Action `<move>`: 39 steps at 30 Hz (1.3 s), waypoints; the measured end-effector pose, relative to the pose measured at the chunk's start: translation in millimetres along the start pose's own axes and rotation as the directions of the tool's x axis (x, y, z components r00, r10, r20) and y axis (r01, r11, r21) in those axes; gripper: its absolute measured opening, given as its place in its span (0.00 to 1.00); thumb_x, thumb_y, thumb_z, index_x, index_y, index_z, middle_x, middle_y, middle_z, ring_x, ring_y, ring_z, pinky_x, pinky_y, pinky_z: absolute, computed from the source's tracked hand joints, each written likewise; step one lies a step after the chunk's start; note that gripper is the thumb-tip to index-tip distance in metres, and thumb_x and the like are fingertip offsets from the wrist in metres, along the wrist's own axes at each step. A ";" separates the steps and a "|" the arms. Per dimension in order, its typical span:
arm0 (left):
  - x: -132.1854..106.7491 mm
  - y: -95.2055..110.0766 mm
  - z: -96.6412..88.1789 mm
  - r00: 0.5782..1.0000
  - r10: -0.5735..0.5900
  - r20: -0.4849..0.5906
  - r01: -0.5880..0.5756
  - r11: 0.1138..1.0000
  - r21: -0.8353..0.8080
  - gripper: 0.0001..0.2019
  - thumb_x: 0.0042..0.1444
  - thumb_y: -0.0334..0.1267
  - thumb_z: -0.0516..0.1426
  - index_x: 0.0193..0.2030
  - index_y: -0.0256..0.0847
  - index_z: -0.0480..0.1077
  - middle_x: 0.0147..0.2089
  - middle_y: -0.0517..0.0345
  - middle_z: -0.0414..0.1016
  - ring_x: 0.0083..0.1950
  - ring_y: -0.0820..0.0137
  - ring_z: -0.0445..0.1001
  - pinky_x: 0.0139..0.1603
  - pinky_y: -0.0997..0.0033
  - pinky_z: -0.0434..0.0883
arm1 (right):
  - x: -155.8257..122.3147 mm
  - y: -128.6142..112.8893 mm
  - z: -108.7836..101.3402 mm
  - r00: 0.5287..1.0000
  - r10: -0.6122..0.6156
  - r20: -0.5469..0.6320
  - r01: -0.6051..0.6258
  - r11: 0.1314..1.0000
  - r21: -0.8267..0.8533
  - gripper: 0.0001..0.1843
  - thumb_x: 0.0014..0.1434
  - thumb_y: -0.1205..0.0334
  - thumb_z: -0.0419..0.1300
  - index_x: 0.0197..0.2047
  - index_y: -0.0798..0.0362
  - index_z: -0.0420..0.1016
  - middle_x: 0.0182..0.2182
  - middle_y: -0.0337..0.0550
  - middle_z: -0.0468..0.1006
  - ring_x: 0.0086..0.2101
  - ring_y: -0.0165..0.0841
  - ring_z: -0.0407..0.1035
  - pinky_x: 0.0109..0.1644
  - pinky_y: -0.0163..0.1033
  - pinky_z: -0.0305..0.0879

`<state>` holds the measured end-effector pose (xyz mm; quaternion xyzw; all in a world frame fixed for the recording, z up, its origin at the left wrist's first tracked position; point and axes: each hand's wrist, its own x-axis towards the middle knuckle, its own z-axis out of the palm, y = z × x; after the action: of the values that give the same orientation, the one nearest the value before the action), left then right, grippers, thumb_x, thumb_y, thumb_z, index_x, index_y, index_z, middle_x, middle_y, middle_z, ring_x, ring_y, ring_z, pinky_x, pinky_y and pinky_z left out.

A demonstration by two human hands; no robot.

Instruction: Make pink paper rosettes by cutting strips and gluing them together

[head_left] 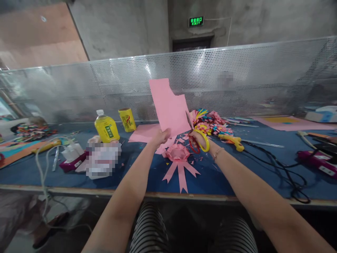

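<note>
My left hand (162, 137) pinches the lower edge of a large pink sheet of paper (170, 107), which stands tilted up above the table and has a notch cut from its upper right. In my right hand (197, 138) is a pair of scissors (204, 140) with one yellow and one red handle loop. Their blades point up at the sheet's right edge; whether paper lies between them I cannot tell. Just below both hands lies a pink paper rosette (178, 153) with three notched tails spread toward the table's front edge. Small pink scraps surround it.
Behind my right hand is a pile of colourful paper flowers (210, 121). A yellow glue gun (232, 140) with a black cord lies to the right. At left stand a yellow bottle (106, 128), a yellow can (127, 120) and a power strip (73, 158). A perforated metal panel (118, 88) borders the back.
</note>
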<state>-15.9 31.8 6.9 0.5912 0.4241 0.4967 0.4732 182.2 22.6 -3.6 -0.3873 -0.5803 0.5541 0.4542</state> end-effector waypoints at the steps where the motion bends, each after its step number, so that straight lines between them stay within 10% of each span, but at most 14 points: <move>1: -0.2 0.4 0.3 1.000 -0.001 -0.003 0.001 1.000 -0.004 0.12 0.51 0.44 0.52 0.26 0.36 0.59 0.14 0.68 0.55 0.12 0.85 0.45 0.13 0.81 0.41 | -0.1 0.3 0.1 1.000 -0.017 -0.005 0.017 1.000 -0.004 0.08 0.47 0.61 0.51 0.21 0.53 0.56 0.12 0.32 0.56 0.12 0.22 0.47 0.15 0.31 0.41; 19: -0.6 0.8 0.2 1.000 0.007 -0.005 -0.007 1.000 0.027 0.14 0.50 0.45 0.54 0.26 0.35 0.61 0.16 0.62 0.62 0.12 0.85 0.47 0.14 0.81 0.42 | -4.7 -4.0 4.0 0.992 -0.055 -0.116 0.034 0.984 -0.174 0.13 0.47 0.60 0.51 0.16 0.52 0.54 0.09 0.32 0.54 0.10 0.21 0.46 0.13 0.31 0.41; 39: -0.2 -1.4 -5.0 0.996 0.014 0.091 -0.029 0.986 0.164 0.16 0.50 0.44 0.52 0.19 0.34 0.62 0.16 0.61 0.61 0.11 0.86 0.47 0.13 0.80 0.42 | -1.9 -2.1 2.3 0.998 0.036 -0.056 -0.036 0.999 0.002 0.09 0.43 0.62 0.51 0.17 0.53 0.54 0.09 0.32 0.56 0.11 0.21 0.47 0.14 0.29 0.44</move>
<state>-21.0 32.5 5.8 0.6547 0.4357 0.4379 0.4357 180.6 19.9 -1.6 -0.4131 -0.5600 0.5513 0.4603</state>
